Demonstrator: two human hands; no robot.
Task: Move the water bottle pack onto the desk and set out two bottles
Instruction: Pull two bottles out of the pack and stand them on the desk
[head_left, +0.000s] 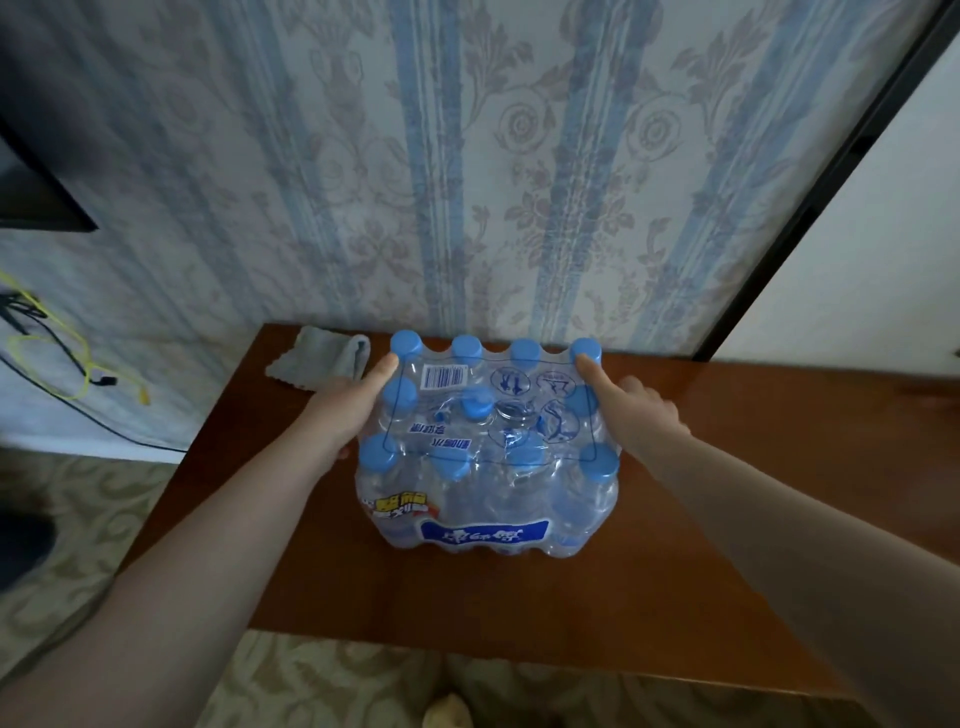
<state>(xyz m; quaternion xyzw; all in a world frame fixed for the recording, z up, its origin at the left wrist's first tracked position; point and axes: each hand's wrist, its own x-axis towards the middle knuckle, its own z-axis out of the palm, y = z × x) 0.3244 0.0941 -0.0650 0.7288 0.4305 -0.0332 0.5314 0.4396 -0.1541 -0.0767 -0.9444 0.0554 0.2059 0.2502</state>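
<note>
A shrink-wrapped water bottle pack (488, 457) with several blue caps and a blue label stands on the brown wooden desk (519, 603), near the wall. My left hand (345, 405) presses against the pack's left side, thumb up on the top edge. My right hand (631, 410) presses against its right side, thumb also on the top edge. Both hands grip the pack between them. The plastic wrap looks whole, with no bottle standing apart from the pack.
A folded grey cloth (322, 361) lies on the desk's far left corner, just behind my left hand. Patterned wallpaper rises right behind the desk. A yellow and a black cable (78, 364) hang on the wall at left. Patterned carpet lies below.
</note>
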